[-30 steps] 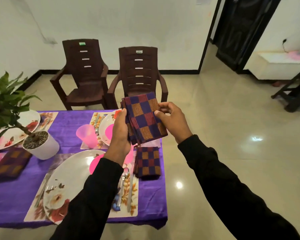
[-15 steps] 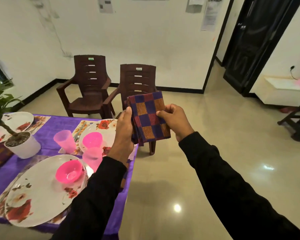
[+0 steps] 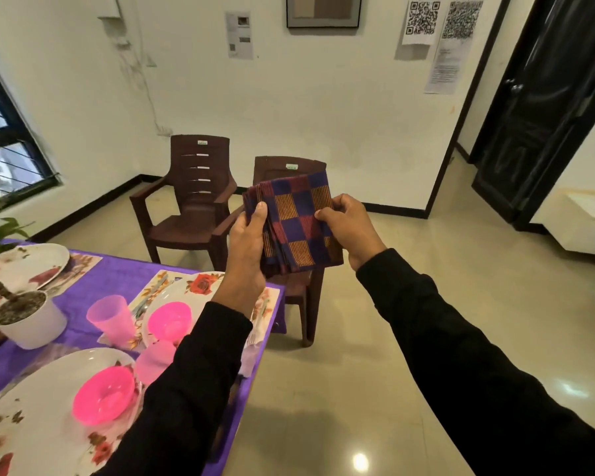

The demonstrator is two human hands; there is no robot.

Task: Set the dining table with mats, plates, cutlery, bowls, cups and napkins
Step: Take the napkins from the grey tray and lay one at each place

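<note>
I hold a stack of folded checked napkins [image 3: 294, 223], blue, maroon and orange, in front of me, beyond the table's right edge. My left hand [image 3: 246, 247] grips its left side and my right hand [image 3: 346, 226] pinches its right edge. On the purple tablecloth [image 3: 117, 280] lie floral mats with white flowered plates [image 3: 35, 420], each carrying a pink bowl [image 3: 103, 395]. A second pink bowl [image 3: 169, 321] sits on the farther plate. A pale pink cup [image 3: 110, 319] stands between the settings, and another cup [image 3: 155, 360] is partly hidden by my left sleeve.
A potted plant in a white pot [image 3: 28, 321] stands at the table's left. Two brown plastic chairs [image 3: 193, 201] stand beyond the table, one right behind the napkins. A black door [image 3: 547, 108] is at the right, with tiled floor between.
My view has lifted and turned right, so the table slid down and left. The napkin laid by the near plate is out of sight. Both hands keep holding the napkin stack.
</note>
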